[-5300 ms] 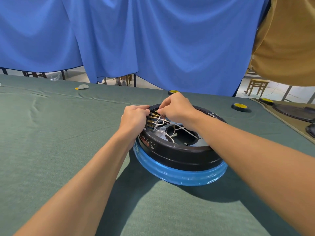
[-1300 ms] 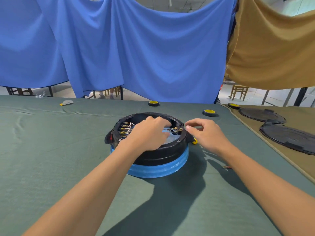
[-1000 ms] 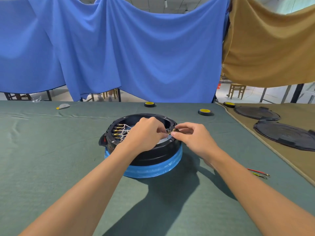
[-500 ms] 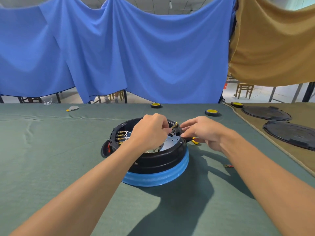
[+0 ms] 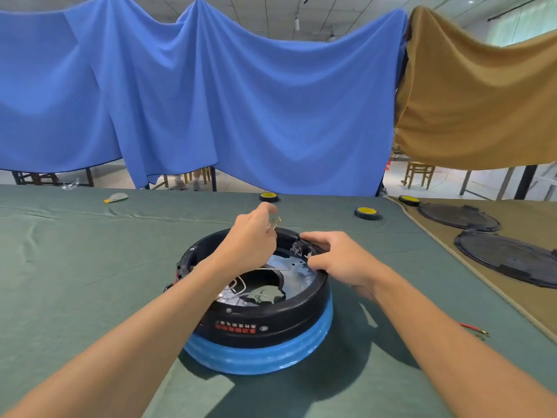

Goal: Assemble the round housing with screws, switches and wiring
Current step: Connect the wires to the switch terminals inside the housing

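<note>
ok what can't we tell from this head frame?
All head view.
- The wire end pinched by the left hand: terminal type too small, blurred.
- The switch at the housing rim: right hand fingers curl round it, hiding its seating.
- Housing's left inner wall: behind the left forearm.
- The red label: print too small.

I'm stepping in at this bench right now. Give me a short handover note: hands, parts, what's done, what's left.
Left hand: pinches a wire end with a brass terminal, held above the far rim.
Right hand: pinches the small black switch at the far-right rim.
Housing: black, open side up, with a blue band at its base, on the green table. White wires lie inside.
Done: the switch sits at the rim.
Left: probably push the held terminal onto the switch, then finish the other wiring. No screws can be made out. A loose red wire lies to the right.
</note>
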Demonstrator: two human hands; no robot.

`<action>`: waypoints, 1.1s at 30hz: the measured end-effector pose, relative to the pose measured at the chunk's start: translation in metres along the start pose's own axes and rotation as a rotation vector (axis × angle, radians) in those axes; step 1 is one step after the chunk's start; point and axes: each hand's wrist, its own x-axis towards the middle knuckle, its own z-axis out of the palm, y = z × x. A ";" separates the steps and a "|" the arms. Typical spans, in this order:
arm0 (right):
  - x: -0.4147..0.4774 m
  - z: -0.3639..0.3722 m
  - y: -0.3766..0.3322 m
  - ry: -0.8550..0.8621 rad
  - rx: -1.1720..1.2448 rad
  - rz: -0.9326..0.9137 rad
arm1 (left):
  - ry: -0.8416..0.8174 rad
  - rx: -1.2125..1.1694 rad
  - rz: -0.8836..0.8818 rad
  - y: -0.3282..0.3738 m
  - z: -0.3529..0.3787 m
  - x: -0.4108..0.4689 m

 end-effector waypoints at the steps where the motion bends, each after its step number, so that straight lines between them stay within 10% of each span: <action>1: 0.001 0.000 0.001 -0.002 0.014 -0.001 | 0.012 0.010 -0.004 -0.001 -0.001 0.000; 8: 0.005 0.009 0.014 0.091 0.170 -0.046 | 0.167 -0.152 -0.082 -0.004 -0.006 0.004; 33: 0.007 0.014 0.017 0.153 0.231 -0.052 | -0.097 0.179 0.017 -0.004 0.009 -0.003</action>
